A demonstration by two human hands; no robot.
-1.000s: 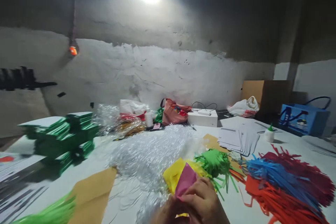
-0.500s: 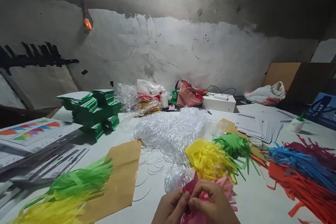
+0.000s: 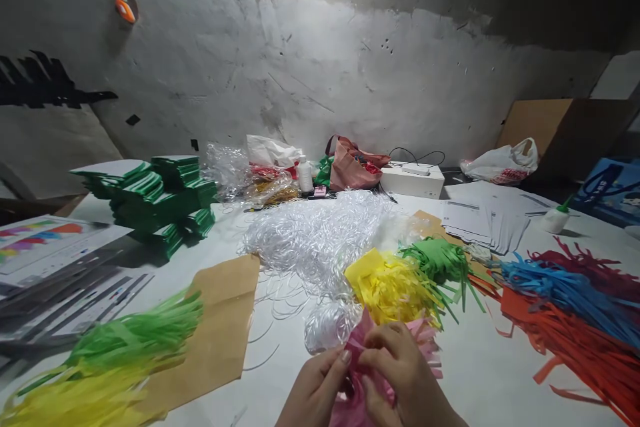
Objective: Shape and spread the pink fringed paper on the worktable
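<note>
A person's left hand (image 3: 317, 383) and right hand (image 3: 400, 363) pinch pink paper (image 3: 356, 345) between closed fingers over the white surface (image 3: 473, 353), just in front of a yellow fringe (image 3: 397, 287), where an uneven tug could tear the thin-looking sheet.

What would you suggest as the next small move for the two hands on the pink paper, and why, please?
I would probably slide the right hand a little along the pink paper to smooth it, with the left hand holding firm, because both hands pinch it close together and it looks crumpled between them.
</note>
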